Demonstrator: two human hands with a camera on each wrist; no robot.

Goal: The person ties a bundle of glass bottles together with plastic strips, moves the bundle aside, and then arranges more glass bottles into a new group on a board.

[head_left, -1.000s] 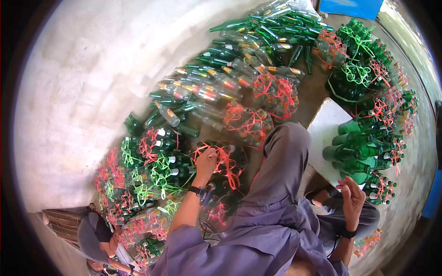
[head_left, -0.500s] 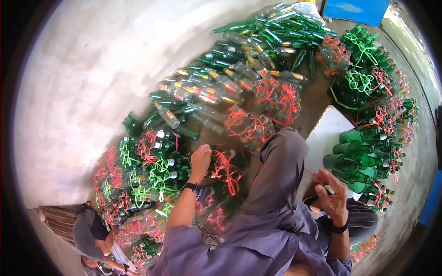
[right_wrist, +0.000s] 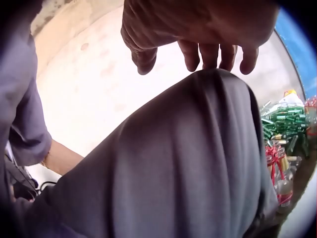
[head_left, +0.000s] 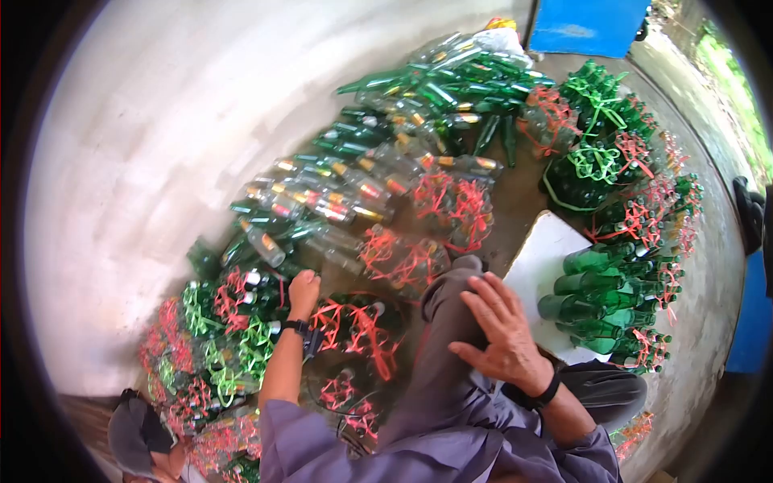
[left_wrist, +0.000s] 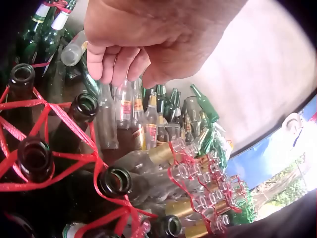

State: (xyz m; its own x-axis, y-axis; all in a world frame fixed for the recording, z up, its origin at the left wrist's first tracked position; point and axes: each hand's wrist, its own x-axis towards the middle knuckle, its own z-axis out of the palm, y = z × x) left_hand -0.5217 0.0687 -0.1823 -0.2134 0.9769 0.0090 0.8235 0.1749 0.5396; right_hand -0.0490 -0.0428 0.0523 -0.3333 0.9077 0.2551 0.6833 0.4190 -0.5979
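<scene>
In the head view my left hand point(head_left: 303, 295) hangs beside dark bottles bound with red straps point(head_left: 364, 326), its fingers curled. The left wrist view shows the same hand point(left_wrist: 153, 42) above the dark bottle mouths and their red straps point(left_wrist: 47, 104), with nothing visible in its grasp. My right hand point(head_left: 505, 346) is spread over my raised knee point(head_left: 443, 310). From the right wrist, the fingers of this hand point(right_wrist: 200, 29) point down at the top of the trousered knee point(right_wrist: 188, 144); whether they touch it I cannot tell.
Loose green and clear bottles point(head_left: 370, 189) lie heaped along the pale wall point(head_left: 161, 145). Upright green bottles point(head_left: 596, 283) stand on a white board point(head_left: 535, 258) at the right. Strapped bundles point(head_left: 592, 165) line the far right. Another person point(head_left: 141, 435) is at the lower left.
My right hand has moved left from the green bottles to over my knee, its fingers spreading. The left hand has left the red straps and drawn away leftward. The head view has shifted.
</scene>
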